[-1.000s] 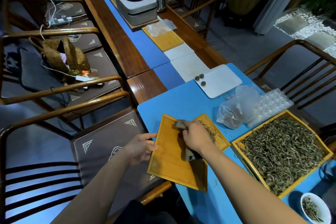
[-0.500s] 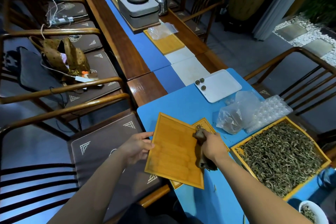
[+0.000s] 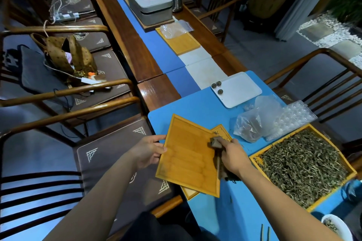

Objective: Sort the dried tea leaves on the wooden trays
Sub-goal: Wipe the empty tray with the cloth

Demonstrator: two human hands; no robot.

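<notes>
**Brushing the bare bamboo tray**

My right hand [image 3: 234,155] was curled round a small brown brush [image 3: 216,144], knuckles up, its blunt head resting at the right edge of the bare wooden tray [image 3: 188,154]. My left hand [image 3: 148,151] pinched that tray's left edge, thumb on top and fingers underneath, wrist bent inward. The tray was flat, slatted, honey-coloured bamboo with a low raised rim, tilted over the blue mat's [image 3: 195,107] left edge. Beneath it lay a second wooden tray [image 3: 221,132], showing a few tea strands and a dark printed mark too small to read.

Just right of my right forearm, by the mat's right edge, a deeper yellow-rimmed tray [image 3: 350,172] was heaped with wiry grey-green dried tea leaves [image 3: 301,166]. Beyond it lay a crumpled clear plastic bag [image 3: 248,125] and a bubbled clear mould [image 3: 291,119], then a smooth white rounded tray [image 3: 241,89] with three dark tea balls [image 3: 217,86].
</notes>
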